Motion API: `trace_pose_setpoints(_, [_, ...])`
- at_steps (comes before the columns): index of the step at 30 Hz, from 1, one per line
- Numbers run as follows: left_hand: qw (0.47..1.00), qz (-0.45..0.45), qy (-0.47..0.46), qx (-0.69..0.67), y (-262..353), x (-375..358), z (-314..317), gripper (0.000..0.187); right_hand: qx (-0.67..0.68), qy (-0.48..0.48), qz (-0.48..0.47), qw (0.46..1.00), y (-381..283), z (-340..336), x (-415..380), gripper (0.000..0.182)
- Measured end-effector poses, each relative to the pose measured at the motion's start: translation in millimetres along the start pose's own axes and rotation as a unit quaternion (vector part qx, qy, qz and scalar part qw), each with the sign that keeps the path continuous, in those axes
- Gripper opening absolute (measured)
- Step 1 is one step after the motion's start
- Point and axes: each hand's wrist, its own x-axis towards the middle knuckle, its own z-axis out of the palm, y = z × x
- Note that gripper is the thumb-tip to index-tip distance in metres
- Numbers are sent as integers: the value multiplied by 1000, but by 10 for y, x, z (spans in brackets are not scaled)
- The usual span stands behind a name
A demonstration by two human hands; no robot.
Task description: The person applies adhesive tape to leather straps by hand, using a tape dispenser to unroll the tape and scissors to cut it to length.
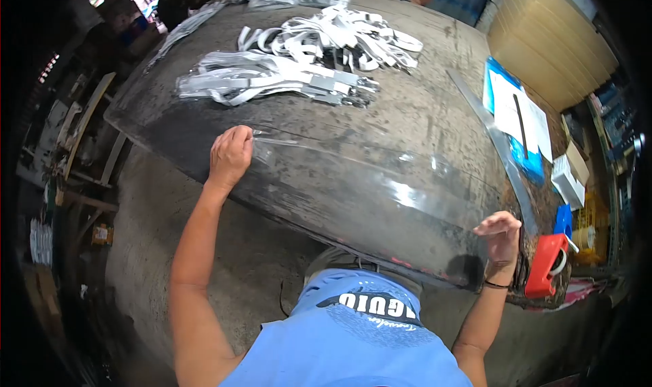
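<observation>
My left hand point(231, 157) is closed on one end of a long clear plastic bag or sleeve point(401, 191) near the table's front edge. The plastic stretches across the dark tabletop point(319, 214) and catches the light. Close to its other end, my right hand point(501, 236) is raised with fingers extended and a little apart, apparently holding nothing. Beyond my left hand lies a flat bundle of white straps point(265, 80), like lanyards, in clear wrap with dark clips at one end. Behind that bundle is a loose, tangled heap of white straps point(339, 33).
A long metal ruler point(501, 142) lies along the right side. White papers point(517, 118) on a blue packet point(528, 166), a small white box point(569, 182) and a red tape dispenser point(543, 268) sit beyond it. A cardboard box point(550, 40) stands at the far right.
</observation>
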Motion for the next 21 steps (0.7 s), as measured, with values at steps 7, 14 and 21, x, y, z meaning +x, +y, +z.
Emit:
trace_pose_setpoints(7, [989, 21, 100, 106, -936, -302, 379, 12, -276, -2, 140, 951, 419, 449, 463, 5])
trace_pose_setpoints(14, [974, -105, 6, 202, -1295, -406, 511, 23, -578, -7, 24, 816, 622, 493, 438, 34])
trace_pose_setpoints(21, [981, -36, 144, 129, -891, 822, 352, 35, -591, 53, -20, 805, 692, 554, 372, 38])
